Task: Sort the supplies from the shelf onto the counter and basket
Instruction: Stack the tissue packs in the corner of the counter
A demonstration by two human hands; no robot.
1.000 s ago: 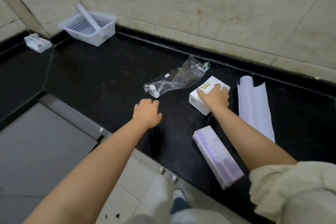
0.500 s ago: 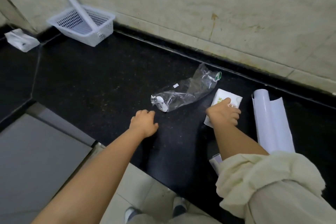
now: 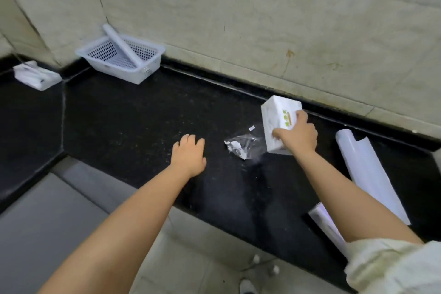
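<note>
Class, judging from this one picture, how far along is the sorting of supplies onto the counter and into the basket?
Done: one white roll leans in the basket.

In hand: the right hand holds the white box lifted off the counter; the left hand is empty.

Left: the clear bag, unrolled sheet and purple box lie loose.

Soft, even indoor light fills the scene, with no hard glare. The black worktop (image 3: 124, 126) gives only a dull sheen near its front edge, and shadows under the forearms are faint. Wide-angle bending curves the wall lines and stretches the frame's edges. The right hand (image 3: 297, 136) and its white box (image 3: 278, 119) look slightly motion-blurred.
</note>
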